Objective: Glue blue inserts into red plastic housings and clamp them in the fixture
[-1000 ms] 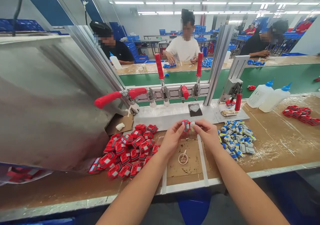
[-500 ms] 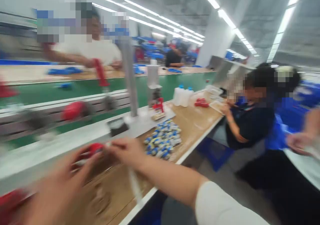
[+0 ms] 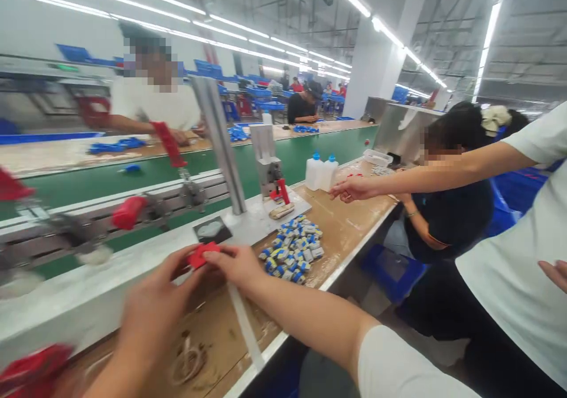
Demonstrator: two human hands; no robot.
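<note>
A: Where are the person's own hands?

B: Both meet over the workbench (image 3: 349, 221), a little in from its near edge. The left hand (image 3: 153, 306) comes up from the lower left, blurred, forearm low over the bench, fingers reaching up and to the right. The right hand (image 3: 237, 262) comes in from the lower right on a bare forearm, with a white sleeve at the bottom edge, the wrist nearly straight.

A: And the grip?

B: Between them sits a small red part (image 3: 201, 255). The fingertips of both hands are pressed onto it, the left from the left side, the right from the right, so each hand pinches it. It is held just above the bench, close to the pale metal fixture plate (image 3: 248, 227) running along the far side.

A: What lies around it?

B: Just to the right of the right hand is a heap of blue-and-white parts (image 3: 292, 247), near the near edge of the bench. On the plate behind the hands lies a dark square pad (image 3: 212, 230). At the lower left corner a blurred patch of red parts (image 3: 31, 371) shows. Red-handled toggle clamps (image 3: 128, 211) line the rail behind the plate, and two white bottles with blue caps (image 3: 321, 172) stand toward the far right end.

A: Anyone else?

B: A standing person in a white shirt at the right stretches an arm over the bench's right end, the hand (image 3: 352, 188) palm down with fingers loosely spread, holding nothing I can make out. A seated person in dark clothing is behind that arm.
</note>
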